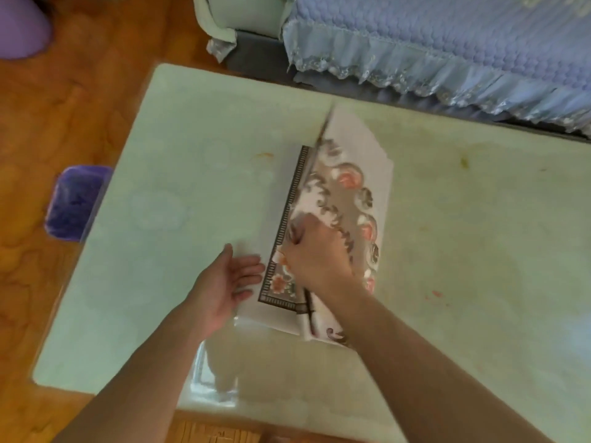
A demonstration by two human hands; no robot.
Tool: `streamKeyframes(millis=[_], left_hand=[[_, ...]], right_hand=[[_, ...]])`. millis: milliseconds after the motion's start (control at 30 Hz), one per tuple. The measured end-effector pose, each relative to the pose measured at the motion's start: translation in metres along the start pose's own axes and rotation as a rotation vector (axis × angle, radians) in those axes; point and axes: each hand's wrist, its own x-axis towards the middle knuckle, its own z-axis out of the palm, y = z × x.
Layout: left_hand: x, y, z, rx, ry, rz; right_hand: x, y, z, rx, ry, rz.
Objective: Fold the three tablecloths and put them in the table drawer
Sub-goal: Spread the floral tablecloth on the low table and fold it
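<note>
A floral tablecloth [343, 190], white underneath with pink flowers and a dark patterned border, lies partly folded in the middle of the pale green table [166, 174]. My right hand [315, 251] grips the raised upper flap near its left edge, and that flap stands tilted up from the layer below. My left hand [228, 282] lies flat with straight fingers at the cloth's left edge, fingertips touching the white margin. A clear plastic sheet [217, 372] covers the table's near edge. Only this one cloth is in view, and no drawer shows.
A sofa with a blue lace-trimmed cover [447, 49] runs along the table's far side. A purple bin [75, 203] stands on the wooden floor [64, 100] left of the table. A purple object [19, 27] sits at the top left corner.
</note>
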Motion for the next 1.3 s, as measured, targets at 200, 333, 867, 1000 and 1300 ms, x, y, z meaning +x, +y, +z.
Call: streamKeyframes(millis=[200,333,867,1000,1300], left_hand=[[0.008,-0.007,-0.007,0.142,-0.093,0.068],[0.012,-0.016,-0.007,0.417,-0.082,0.249],[-0.008,-0.069,0.019,1.125,0.495,0.822],[-0.007,-0.063,0.029,1.007,0.600,0.719],[-0.012,-0.049,0.026,1.040,0.547,0.586]], right_hand=[[0.034,-0.009,0.082,-0.096,-0.125,0.125],[0.038,-0.001,0.038,-0.080,-0.122,-0.004],[0.135,0.116,-0.050,-0.924,-0.094,-0.195],[0.138,0.124,-0.043,-0.877,-0.015,-0.265],[0.141,0.121,-0.026,-0.856,0.062,-0.323]])
